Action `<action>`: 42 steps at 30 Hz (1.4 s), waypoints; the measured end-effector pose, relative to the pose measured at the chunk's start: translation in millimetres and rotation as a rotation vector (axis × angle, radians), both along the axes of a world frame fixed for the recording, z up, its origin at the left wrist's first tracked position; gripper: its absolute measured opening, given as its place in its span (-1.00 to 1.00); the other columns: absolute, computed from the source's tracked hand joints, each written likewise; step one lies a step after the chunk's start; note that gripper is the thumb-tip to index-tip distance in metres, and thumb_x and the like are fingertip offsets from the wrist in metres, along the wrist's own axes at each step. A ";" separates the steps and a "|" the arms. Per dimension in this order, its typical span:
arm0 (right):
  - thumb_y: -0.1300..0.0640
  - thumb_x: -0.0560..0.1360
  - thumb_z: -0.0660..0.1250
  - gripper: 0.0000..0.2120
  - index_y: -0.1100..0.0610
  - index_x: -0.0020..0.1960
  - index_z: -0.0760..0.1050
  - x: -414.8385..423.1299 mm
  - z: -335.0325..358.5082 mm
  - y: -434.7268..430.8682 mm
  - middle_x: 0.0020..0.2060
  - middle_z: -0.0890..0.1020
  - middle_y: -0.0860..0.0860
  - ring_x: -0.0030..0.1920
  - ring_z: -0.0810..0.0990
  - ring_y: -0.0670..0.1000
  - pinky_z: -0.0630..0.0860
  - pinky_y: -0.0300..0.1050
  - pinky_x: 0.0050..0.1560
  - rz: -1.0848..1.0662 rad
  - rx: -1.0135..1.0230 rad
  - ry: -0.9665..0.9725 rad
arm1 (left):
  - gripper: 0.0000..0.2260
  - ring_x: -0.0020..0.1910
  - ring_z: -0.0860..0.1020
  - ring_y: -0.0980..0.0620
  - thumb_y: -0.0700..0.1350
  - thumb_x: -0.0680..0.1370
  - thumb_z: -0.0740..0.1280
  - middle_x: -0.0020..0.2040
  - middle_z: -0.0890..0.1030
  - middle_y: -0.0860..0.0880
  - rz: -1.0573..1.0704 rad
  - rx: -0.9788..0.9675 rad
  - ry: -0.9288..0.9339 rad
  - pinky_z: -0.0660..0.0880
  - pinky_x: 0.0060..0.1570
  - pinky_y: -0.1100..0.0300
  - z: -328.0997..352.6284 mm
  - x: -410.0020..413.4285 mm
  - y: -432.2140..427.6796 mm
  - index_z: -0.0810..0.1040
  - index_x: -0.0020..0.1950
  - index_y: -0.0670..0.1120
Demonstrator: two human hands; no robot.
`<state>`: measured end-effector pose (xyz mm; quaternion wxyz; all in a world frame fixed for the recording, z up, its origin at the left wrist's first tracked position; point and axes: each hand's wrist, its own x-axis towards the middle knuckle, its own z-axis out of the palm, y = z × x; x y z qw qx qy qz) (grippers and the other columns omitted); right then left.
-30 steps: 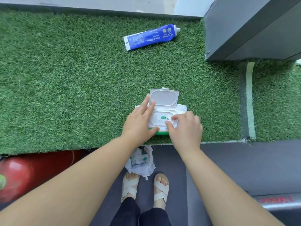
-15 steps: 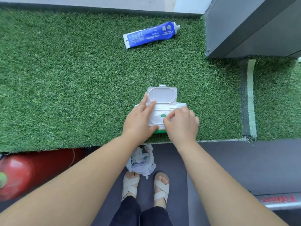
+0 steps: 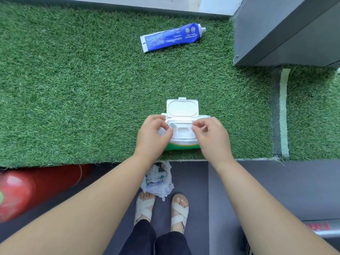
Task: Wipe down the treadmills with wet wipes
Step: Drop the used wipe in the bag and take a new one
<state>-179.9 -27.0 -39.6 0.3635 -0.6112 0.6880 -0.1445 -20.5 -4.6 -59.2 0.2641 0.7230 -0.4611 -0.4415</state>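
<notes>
A white and green wet wipes pack [image 3: 184, 142] lies on the artificial turf [image 3: 82, 98] near its front edge, with its white flip lid [image 3: 182, 107] standing open. My left hand [image 3: 152, 135] is at the left of the dispensing opening, where its thumb and forefinger pinch a small clear seal sticker [image 3: 172, 125]. My right hand [image 3: 211, 135] is at the right side, fingers curled, thumb and forefinger pinching at the opening's right rim. Both hands cover the pack's sides. No wipe shows outside the pack.
A blue tube [image 3: 173, 37] lies on the turf farther back. A dark grey block [image 3: 285, 30] stands at the back right. Below the turf edge are a red cylinder [image 3: 27, 190], a crumpled white bag [image 3: 158, 181], my sandalled feet and a grey rail [image 3: 316, 229].
Both hands have shifted from pressing on the opening to pinching at its two sides. The green-dotted seal no longer covers the middle, and a rectangular slot shows there.
</notes>
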 end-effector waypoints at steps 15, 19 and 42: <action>-0.04 0.56 0.26 -0.83 -0.01 0.03 0.58 20.6 5.7 -23.5 0.04 0.52 -0.02 0.13 0.49 0.05 0.27 -0.05 0.20 0.466 0.055 0.447 | -0.74 0.17 0.39 0.16 -0.20 0.48 0.38 0.20 0.44 0.06 -0.123 -0.002 -0.022 0.21 0.07 0.37 -1.4 2.4 1.8 0.39 -0.35 -0.01; 0.03 0.57 0.24 -0.86 0.04 0.01 0.54 20.5 5.4 -28.0 0.02 0.51 -0.02 0.11 0.46 0.07 0.29 -0.03 0.17 0.608 0.033 0.419 | -0.72 0.16 0.41 0.13 -0.20 0.49 0.37 0.20 0.45 0.04 -0.118 -0.015 -0.022 0.23 0.09 0.32 -1.6 2.7 2.0 0.37 -0.36 0.00; 0.24 0.58 0.24 -0.87 0.08 -0.12 0.44 -5.8 25.3 -8.2 -0.31 0.59 -0.06 -0.22 0.58 -0.08 0.57 -0.14 -0.06 -0.432 0.024 -0.765 | -0.72 0.10 0.39 0.18 -0.21 0.51 0.33 0.21 0.49 0.02 -0.177 -0.050 -0.121 0.23 0.01 0.38 -0.8 5.0 -2.1 0.33 -0.32 0.01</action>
